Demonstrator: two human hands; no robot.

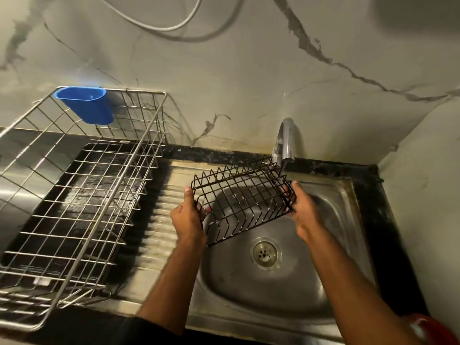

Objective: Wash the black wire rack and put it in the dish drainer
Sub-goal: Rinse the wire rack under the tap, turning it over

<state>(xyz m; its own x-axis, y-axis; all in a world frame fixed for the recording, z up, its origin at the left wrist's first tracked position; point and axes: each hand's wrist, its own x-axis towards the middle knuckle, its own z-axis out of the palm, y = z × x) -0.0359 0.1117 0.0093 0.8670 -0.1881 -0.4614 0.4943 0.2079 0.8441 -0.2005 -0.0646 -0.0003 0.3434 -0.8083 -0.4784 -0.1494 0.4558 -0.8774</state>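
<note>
The black wire rack [242, 198] is held tilted above the steel sink [331, 257], its far right corner close under the tap [286, 141]. My left hand [188, 216] grips the rack's left edge, thumb up along the wire. My right hand [303, 207] grips its right edge. A thin stream of water seems to fall from the spout onto the rack's right corner. The silver wire dish drainer [82, 195] stands on the counter to the left of the sink.
A blue plastic cup holder [86, 104] hangs on the drainer's back rim. The ribbed draining board [159, 215] lies between drainer and basin. The drain [265, 253] sits below the rack. A marble-patterned wall rises behind, and a side wall closes the right.
</note>
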